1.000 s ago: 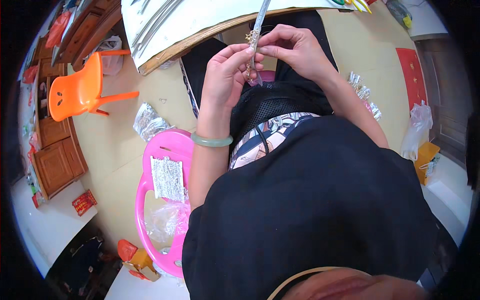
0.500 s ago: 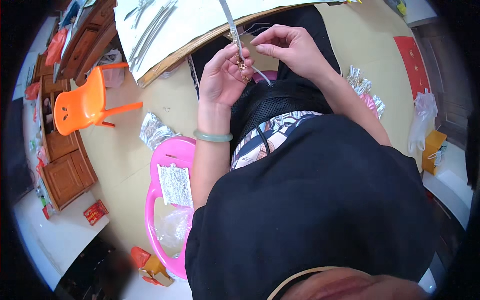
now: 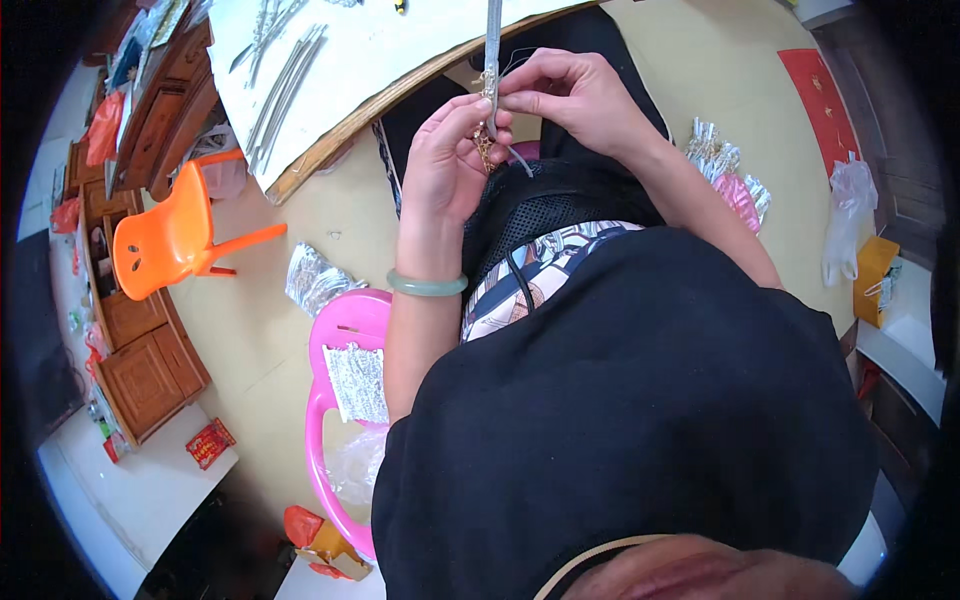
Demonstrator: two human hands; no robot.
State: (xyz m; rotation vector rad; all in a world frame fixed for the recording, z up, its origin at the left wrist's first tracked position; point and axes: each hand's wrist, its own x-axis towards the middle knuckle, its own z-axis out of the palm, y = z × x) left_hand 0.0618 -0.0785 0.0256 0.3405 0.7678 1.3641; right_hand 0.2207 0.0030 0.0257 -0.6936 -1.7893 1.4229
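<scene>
My left hand (image 3: 445, 150) is closed, thumb and fingers pinching a flat grey strip (image 3: 493, 45) that runs up over the table edge. Small gold-coloured trim (image 3: 484, 145), like beads or chain, lies along the strip and hangs among the left fingers. The strip's lower tail (image 3: 516, 158) curves down toward my lap. Close beside the strip, my right hand (image 3: 580, 100) has its thumb and forefinger pinched together. A fine thread or wire loops near those fingertips, but what they hold is too small to make out.
A white-topped table (image 3: 350, 65) with several grey strips (image 3: 287, 100) stands ahead. At left are an orange chair (image 3: 170, 235) and a pink chair (image 3: 318, 430) bearing a card wound with silvery trim (image 3: 357, 383). Silvery bundles (image 3: 712, 150) lie on the floor at right.
My right fingertips have come in to the strip beside my left fingers; before, they were apart from it. The strip now stands more upright. The whole view has shifted slightly.
</scene>
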